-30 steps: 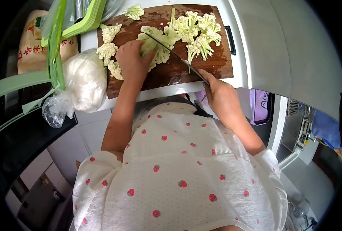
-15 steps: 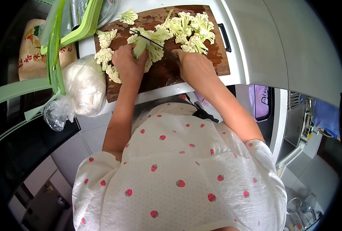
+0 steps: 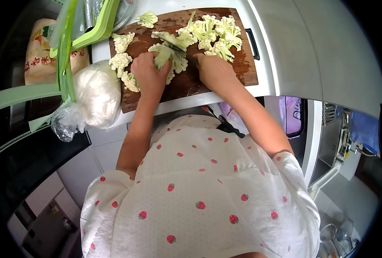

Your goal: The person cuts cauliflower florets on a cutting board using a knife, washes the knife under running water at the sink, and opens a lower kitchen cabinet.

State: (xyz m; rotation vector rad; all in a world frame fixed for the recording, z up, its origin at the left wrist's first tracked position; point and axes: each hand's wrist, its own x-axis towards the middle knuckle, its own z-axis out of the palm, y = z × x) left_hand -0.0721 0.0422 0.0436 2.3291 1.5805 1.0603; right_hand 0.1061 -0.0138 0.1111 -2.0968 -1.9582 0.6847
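Observation:
My left hand (image 3: 150, 73) is closed on a cauliflower piece (image 3: 164, 56), its thick pale stem lying by the thumb and fingers. In my right hand (image 3: 216, 73) is a knife (image 3: 179, 48), whose blade points left across the cauliflower. The blade is thin and hard to make out from above, and the fist hides most of the handle. Both hands are over a dark wooden cutting board (image 3: 186, 86). Cut florets (image 3: 219, 34) lie heaped at the board's upper right, and more florets (image 3: 120, 62) line its left edge.
A knotted plastic bag with something white (image 3: 97, 96) sits against the board's left side. Beyond it are a green basket (image 3: 90, 38), long green stalks (image 3: 64, 64) and a printed sack (image 3: 38, 64). A black handle (image 3: 252, 44) is to the board's right.
The knife blade has tilted and shifted within the cauliflower, and a cut part leans away from the held stem. My left hand has moved slightly right.

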